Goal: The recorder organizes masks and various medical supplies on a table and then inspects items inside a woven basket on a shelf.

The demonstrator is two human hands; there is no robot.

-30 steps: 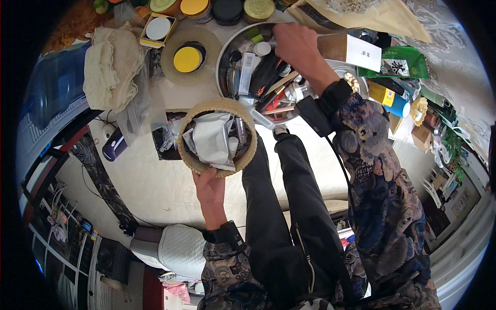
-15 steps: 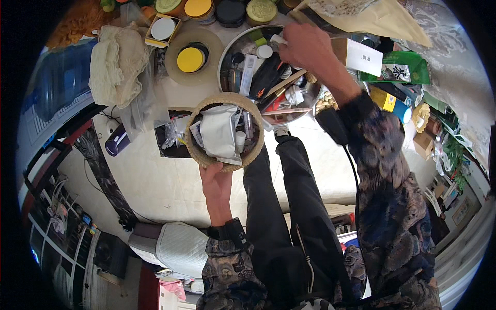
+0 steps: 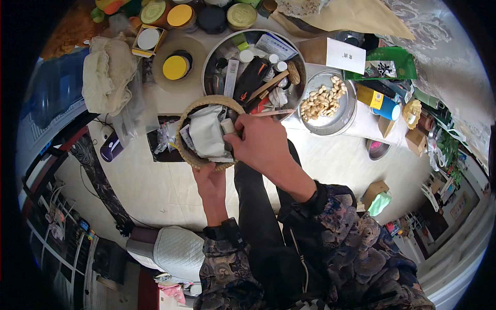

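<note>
My left hand [image 3: 209, 181] grips the near lower edge of a round woven basket [image 3: 183, 152] and holds it up at the table's front edge. Inside lies a silvery-white pouch [image 3: 206, 133] with small packets around it. At the basket's right side my right hand [image 3: 263, 142] is closed, thumb and fingers on a small white bottle [image 3: 227, 125]; the fingers partly cover that side. Just beyond the basket stands a wide metal bowl [image 3: 205, 64], full of a black case [image 3: 251, 78], a blue-and-white box [image 3: 276, 46], white-capped bottles and sticks.
Right of the bowl is a metal dish [image 3: 345, 121] of nuts [image 3: 323, 101]. A white-and-brown box [image 3: 345, 54] and green packaging [image 3: 390, 64] stand behind it. Several lidded jars [image 3: 181, 16] line the back, and a yellow-lidded jar [image 3: 176, 67] sits left of the bowl.
My right hand has come from the far side of the metal bowl to the basket, uncovering the dish of nuts. The basket in my left hand has shifted slightly left.
</note>
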